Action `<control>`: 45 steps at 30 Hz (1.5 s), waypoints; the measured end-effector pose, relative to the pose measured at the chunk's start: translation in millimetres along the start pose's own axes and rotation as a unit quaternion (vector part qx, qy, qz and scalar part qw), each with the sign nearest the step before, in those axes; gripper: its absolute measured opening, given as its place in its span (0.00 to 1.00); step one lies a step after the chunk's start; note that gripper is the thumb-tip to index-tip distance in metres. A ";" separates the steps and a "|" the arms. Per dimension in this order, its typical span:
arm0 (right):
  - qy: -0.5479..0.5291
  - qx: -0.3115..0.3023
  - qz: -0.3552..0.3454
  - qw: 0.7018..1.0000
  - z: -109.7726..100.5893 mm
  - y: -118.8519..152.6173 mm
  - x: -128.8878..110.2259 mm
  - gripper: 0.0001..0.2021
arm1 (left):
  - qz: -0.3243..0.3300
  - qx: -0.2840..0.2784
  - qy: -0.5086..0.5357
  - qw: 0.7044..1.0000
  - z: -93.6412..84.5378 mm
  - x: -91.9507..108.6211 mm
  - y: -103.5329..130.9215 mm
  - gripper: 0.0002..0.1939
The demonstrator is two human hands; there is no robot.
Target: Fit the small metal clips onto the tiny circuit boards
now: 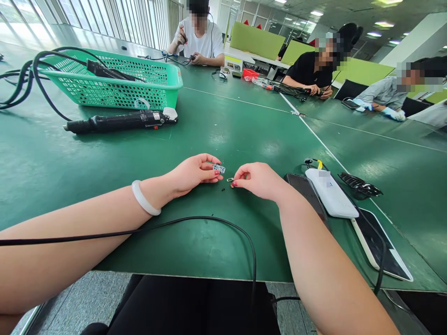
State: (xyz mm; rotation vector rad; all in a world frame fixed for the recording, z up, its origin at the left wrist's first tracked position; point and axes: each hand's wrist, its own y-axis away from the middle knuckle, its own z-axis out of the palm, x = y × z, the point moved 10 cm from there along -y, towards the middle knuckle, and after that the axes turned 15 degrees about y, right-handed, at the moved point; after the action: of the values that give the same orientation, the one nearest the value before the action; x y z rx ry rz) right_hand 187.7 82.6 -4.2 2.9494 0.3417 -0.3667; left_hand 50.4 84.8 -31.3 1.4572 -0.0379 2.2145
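Observation:
My left hand (pixel 195 174), with a white bangle (pixel 145 199) at its wrist, pinches a small circuit board (pixel 219 168) between thumb and fingers. Just to the right, my right hand (pixel 256 180) is closed in a pinch on a tiny pale rectangular frame (pixel 230 179). A narrow gap separates the board from the frame. Both hands are low over the green table (pixel 209 242). A tiny dark piece (pixel 223 189) lies on the table below the fingertips.
A black electric screwdriver (pixel 118 122) lies before a green basket (pixel 115 83) at the left. A black cable (pixel 195 217) crosses my left forearm. Phones and a white power bank (pixel 330 193) lie by my right forearm. Several people (pixel 197 37) sit across the table.

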 end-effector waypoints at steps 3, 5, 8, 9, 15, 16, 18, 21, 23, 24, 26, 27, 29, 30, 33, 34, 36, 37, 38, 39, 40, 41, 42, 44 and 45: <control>0.001 -0.025 -0.006 1.000 9.8 -1.3 -4.5 0.03 | -0.002 0.002 -0.007 1.000 0.5 -0.1 0.9 0.10; 0.018 -0.021 0.002 1.000 11.7 -2.4 -5.8 0.04 | -0.002 0.001 -0.010 1.000 0.6 -0.1 1.0 0.10; 0.038 -0.015 0.006 0.999 12.4 -3.2 -7.6 0.05 | -0.001 -0.003 -0.011 1.000 0.4 -0.6 0.1 0.10; 0.041 -0.013 0.003 0.999 12.0 -3.1 -8.4 0.06 | -0.001 -0.004 -0.011 1.000 0.3 -1.0 -0.3 0.10; 0.000 0.142 -0.101 0.985 -23.9 5.1 -30.2 0.08 | -0.008 -0.021 -0.008 1.000 3.5 -2.5 -0.2 0.10; -0.016 0.171 -0.128 0.977 -30.3 8.4 -35.3 0.08 | -0.009 -0.026 -0.008 1.000 4.7 -2.0 0.4 0.10; -0.039 0.206 -0.178 0.962 -37.3 14.4 -44.8 0.10 | -0.012 -0.038 -0.009 0.999 7.6 -0.6 1.9 0.09; -0.052 0.229 -0.220 0.947 -39.9 19.9 -52.6 0.12 | -0.016 -0.059 -0.005 0.998 11.9 2.0 3.9 0.09; -0.048 0.245 -0.227 0.941 -41.2 22.2 -53.4 0.13 | -0.020 -0.070 -0.001 0.997 13.4 2.9 4.8 0.09; -0.043 0.253 -0.229 0.939 -42.0 23.5 -53.8 0.13 | -0.022 -0.076 0.000 0.997 14.1 3.0 5.1 0.09; -0.028 0.271 -0.237 0.932 -43.9 26.8 -55.6 0.13 | -0.026 -0.087 0.000 0.996 15.5 2.9 5.8 0.09; -0.020 0.280 -0.241 0.929 -44.9 28.5 -56.8 0.14 | -0.027 -0.094 -0.001 0.995 16.5 2.9 6.2 0.08; -0.007 0.293 -0.242 0.925 -46.6 30.8 -58.3 0.14 | -0.027 -0.109 -0.003 0.994 19.0 2.8 7.1 0.07; -0.001 0.296 -0.240 0.925 -47.0 31.3 -58.6 0.14 | -0.027 -0.117 -0.004 0.993 20.4 2.9 7.6 0.06; 0.013 0.298 -0.235 0.925 -46.3 31.2 -59.3 0.16 | -0.024 -0.141 -0.009 0.990 24.3 2.5 8.7 0.06; 0.017 0.299 -0.237 0.924 -46.1 31.4 -59.7 0.17 | -0.025 -0.146 -0.011 0.989 25.1 1.8 8.9 0.06; 0.025 0.305 -0.241 0.921 -46.3 32.2 -60.3 0.17 | -0.031 -0.154 -0.013 0.988 25.6 -0.2 8.7 0.06; 0.029 0.309 -0.241 0.920 -46.6 32.5 -60.4 0.17 | -0.034 -0.156 -0.012 0.987 25.6 -1.2 8.6 0.06; 0.033 0.313 -0.240 0.918 -47.1 33.0 -60.3 0.17 | -0.037 -0.157 -0.008 0.987 25.5 -1.8 8.4 0.06; 0.035 0.317 -0.239 0.917 -47.9 33.6 -60.2 0.16 | -0.040 -0.157 -0.003 0.987 25.4 -2.2 8.4 0.06; 0.038 0.319 -0.238 0.917 -48.4 34.1 -60.4 0.16 | -0.041 -0.157 0.002 0.987 25.4 -2.2 8.3 0.06; 0.041 0.321 -0.238 0.916 -48.8 34.6 -60.9 0.17 | -0.043 -0.156 0.006 0.987 25.3 -2.0 8.4 0.06; 0.044 0.322 -0.239 0.915 -49.1 35.4 -61.9 0.17 | -0.044 -0.154 0.008 0.987 25.3 -1.8 8.5 0.06; 0.046 0.324 -0.247 0.912 -49.4 37.2 -64.6 0.17 | -0.047 -0.151 0.011 0.987 25.3 -1.6 8.8 0.05; 0.047 0.324 -0.250 0.911 -49.1 37.6 -65.7 0.17 | -0.048 -0.150 0.011 0.987 25.3 -1.5 8.9 0.05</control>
State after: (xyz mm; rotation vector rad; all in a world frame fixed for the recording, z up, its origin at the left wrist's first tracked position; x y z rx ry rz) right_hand 145.7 41.4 64.2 3.4852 1.2163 -0.4691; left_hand 68.9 69.2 -19.6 1.2418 -0.2754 2.0439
